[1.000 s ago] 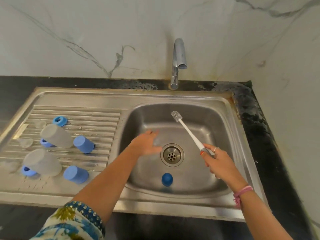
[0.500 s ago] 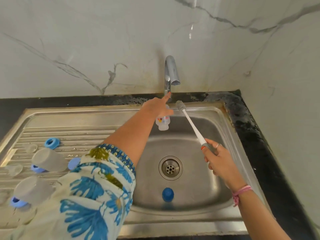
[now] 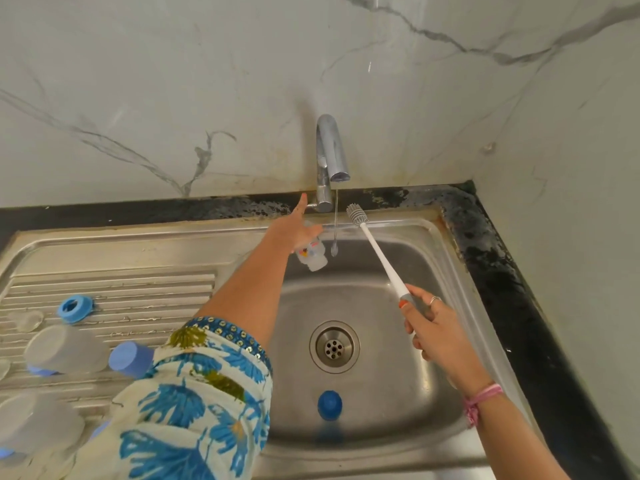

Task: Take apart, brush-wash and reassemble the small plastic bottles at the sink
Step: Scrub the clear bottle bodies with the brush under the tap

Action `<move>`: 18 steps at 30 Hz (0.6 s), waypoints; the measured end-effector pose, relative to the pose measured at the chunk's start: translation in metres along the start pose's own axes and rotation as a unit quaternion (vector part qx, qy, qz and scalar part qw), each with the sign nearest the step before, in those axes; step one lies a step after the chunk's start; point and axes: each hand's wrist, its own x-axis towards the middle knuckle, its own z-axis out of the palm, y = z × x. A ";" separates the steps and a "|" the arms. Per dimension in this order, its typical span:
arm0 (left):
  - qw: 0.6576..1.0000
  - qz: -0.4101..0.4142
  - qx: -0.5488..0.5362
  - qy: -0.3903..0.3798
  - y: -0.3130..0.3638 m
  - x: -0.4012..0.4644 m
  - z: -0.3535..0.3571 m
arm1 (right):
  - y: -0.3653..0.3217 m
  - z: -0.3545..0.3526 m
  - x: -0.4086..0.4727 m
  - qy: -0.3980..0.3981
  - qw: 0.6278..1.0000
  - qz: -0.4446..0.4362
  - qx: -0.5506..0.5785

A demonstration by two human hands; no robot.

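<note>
Marble wall (image 3: 173, 81) runs behind a steel sink (image 3: 446, 258) set in a black counter (image 3: 512, 289). A thin stream of water falls from the chrome tap (image 3: 330, 157) into the basin. My left hand (image 3: 294, 233) reaches to the base of the tap, forefinger stretched out and touching the small lever there, while the other fingers curl round a small clear bottle (image 3: 311, 256) with a printed label, held tilted just left of the stream, above the back of the basin. My right hand (image 3: 436, 334) grips the grey end of a white bottle brush (image 3: 377, 254), its bristled head raised near the back rim of the sink, just right of the water. A blue cap (image 3: 329, 404) lies in the basin near the front wall, below the drain (image 3: 334, 346).

On the ribbed draining board (image 3: 138, 285) to the left lie a blue ring (image 3: 74, 308), a frosted cup (image 3: 64, 348) on its side, a blue cup (image 3: 130, 358) just beside it, and another frosted cup (image 3: 34, 427) nearer the front, partly hidden by my patterned sleeve (image 3: 194, 403).
</note>
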 end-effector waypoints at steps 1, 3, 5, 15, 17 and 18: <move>1.000 0.000 -0.027 0.000 -0.003 0.000 0.002 | 0.002 -0.001 0.000 0.001 1.000 0.002 0.000; 0.994 0.009 -0.112 0.006 -0.001 -0.005 0.007 | 0.005 -0.002 0.000 0.000 1.000 0.008 0.000; 0.977 0.035 -0.209 0.028 0.003 -0.013 0.016 | 0.006 -0.002 0.000 -0.002 1.000 0.014 0.000; 0.891 0.099 -0.422 0.133 -0.005 -0.050 0.050 | 0.016 -0.011 -0.009 0.008 1.000 0.027 -0.007; 0.897 0.125 -0.397 0.148 -0.001 -0.051 0.045 | 0.018 -0.013 -0.011 0.006 0.999 0.031 -0.014; 0.901 0.130 -0.386 0.152 0.001 -0.051 0.043 | 0.019 -0.014 -0.012 0.006 0.999 0.032 -0.016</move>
